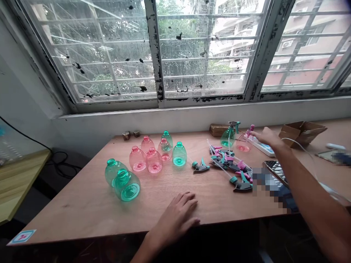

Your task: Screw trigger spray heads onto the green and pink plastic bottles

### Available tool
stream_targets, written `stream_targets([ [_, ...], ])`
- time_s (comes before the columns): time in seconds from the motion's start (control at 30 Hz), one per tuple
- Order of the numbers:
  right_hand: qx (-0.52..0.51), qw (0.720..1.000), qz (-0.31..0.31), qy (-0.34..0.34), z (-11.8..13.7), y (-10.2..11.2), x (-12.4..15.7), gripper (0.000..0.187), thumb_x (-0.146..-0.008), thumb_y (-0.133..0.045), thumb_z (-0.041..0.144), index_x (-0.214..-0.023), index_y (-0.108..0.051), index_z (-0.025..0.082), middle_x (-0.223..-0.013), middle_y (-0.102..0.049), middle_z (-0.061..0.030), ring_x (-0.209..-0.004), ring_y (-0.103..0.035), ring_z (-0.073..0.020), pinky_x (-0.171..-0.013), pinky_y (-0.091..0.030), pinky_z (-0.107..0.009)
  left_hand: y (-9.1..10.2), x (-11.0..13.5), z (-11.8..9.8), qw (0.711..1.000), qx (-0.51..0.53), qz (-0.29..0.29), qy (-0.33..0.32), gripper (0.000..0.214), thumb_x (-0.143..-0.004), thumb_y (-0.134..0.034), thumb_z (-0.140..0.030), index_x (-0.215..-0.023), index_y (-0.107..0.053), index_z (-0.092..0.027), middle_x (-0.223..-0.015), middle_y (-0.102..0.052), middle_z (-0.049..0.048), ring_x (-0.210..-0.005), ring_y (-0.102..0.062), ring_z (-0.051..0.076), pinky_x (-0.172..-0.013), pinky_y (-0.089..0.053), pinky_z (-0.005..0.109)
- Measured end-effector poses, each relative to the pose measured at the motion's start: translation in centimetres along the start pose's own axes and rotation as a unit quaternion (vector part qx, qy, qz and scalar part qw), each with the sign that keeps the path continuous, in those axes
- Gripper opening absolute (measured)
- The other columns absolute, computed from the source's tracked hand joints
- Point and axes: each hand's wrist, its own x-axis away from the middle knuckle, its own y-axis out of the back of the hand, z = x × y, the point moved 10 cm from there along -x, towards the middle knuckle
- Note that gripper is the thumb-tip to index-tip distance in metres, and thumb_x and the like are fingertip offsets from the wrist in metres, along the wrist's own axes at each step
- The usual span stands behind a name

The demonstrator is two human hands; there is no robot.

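My left hand [178,215] spread flat, 6 o'clock; right hand [267,137], 2 o'clock, at pink spray bottle [243,145], grip unclear

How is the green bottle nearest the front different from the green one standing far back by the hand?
The front bottle lies on its side with a bare neck; the back bottle stands upright with a sprayer on top. Both are see-through green.
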Motion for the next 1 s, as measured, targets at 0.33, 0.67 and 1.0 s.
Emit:
stream_targets([
  [0.33, -0.117, 0.926, 0.249, 0.260, 8.6, -6.5, 26.5, 0.058, -0.093, -0.057, 0.054, -0.140, -0.053, 0.021, -0.145, -0.056, -0.0179, -0.134, -0.050, -0.0387, -0.109, -0.042, -0.053, -0.6, -0.2, 0.4, 1.000, -0.015, 0.008, 0.007, 0.043, -0.095, -0.064, -0.037, -0.136, -0.054, -0.028, -0.149, -0.050, 0.0077, -0.138, -0.045, 0.030, -0.116, -0.036, 0.048],
  [0.67, -0.059, 0.899, 0.307, 0.307, 8.4, -12.1, 28.4, 0.055, -0.099, -0.047, 0.048, -0.141, -0.052, 0.013, -0.152, -0.048, -0.0200, -0.141, -0.041, -0.0361, -0.117, -0.031, -0.057, -0.7, -0.6, -0.1, 0.999, -0.046, 0.005, -0.001, 0.033, -0.103, -0.045, -0.020, -0.133, -0.055, -0.027, -0.146, -0.053, 0.0059, -0.139, -0.044, 0.025, -0.117, -0.037, 0.046],
  [1.0, -0.065, 0.903, 0.294, 0.306, 8.5, -11.9, 28.4, 0.053, -0.099, -0.048, 0.048, -0.140, -0.053, 0.015, -0.151, -0.049, -0.0188, -0.141, -0.042, -0.0358, -0.116, -0.033, -0.058, 2.6, 0.1, -1.3, 0.986, -0.076, -0.142, -0.053, 0.036, -0.097, -0.057, -0.018, -0.130, -0.056, -0.030, -0.139, -0.060, 0.0029, -0.125, -0.058, 0.022, -0.107, -0.047, 0.038],
])
